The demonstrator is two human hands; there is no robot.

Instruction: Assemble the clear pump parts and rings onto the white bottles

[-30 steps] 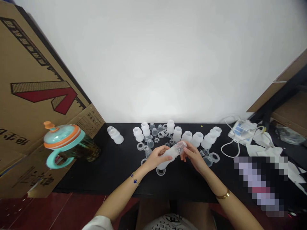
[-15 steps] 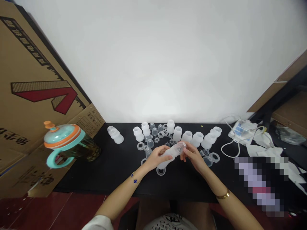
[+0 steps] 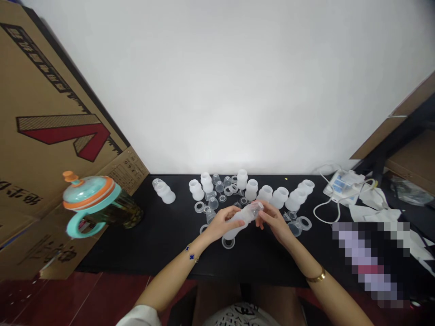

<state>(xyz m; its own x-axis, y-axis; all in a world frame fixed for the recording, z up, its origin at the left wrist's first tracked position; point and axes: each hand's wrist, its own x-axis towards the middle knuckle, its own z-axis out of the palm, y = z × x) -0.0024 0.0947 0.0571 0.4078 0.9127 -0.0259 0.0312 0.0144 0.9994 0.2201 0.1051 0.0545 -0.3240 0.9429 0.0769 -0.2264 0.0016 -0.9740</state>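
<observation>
A white baby bottle (image 3: 234, 231) with a clear cap (image 3: 253, 210) is tilted up to the right over the front half of the table. Its body is gripped by my left hand (image 3: 222, 222), thumb on top and fingers mostly hidden behind. My right hand (image 3: 272, 218) is closed with its fingertips on the clear cap. Just under the bottle's base lies a translucent ring (image 3: 228, 243). Behind my hands, several open white bottle bodies (image 3: 280, 198) stand beside loose clear caps (image 3: 213, 203) and rings.
A capped bottle (image 3: 164, 191) stands at the left. Farther left is a turquoise-lidded jug (image 3: 91, 199) by a large cardboard box (image 3: 50, 136). White cables and a power strip (image 3: 341, 186) lie at the right of the black table (image 3: 152, 244), near a blurred patch.
Almost nothing differs. Both hands keep the same hold on the bottle, and the clear cap has shifted very slightly.
</observation>
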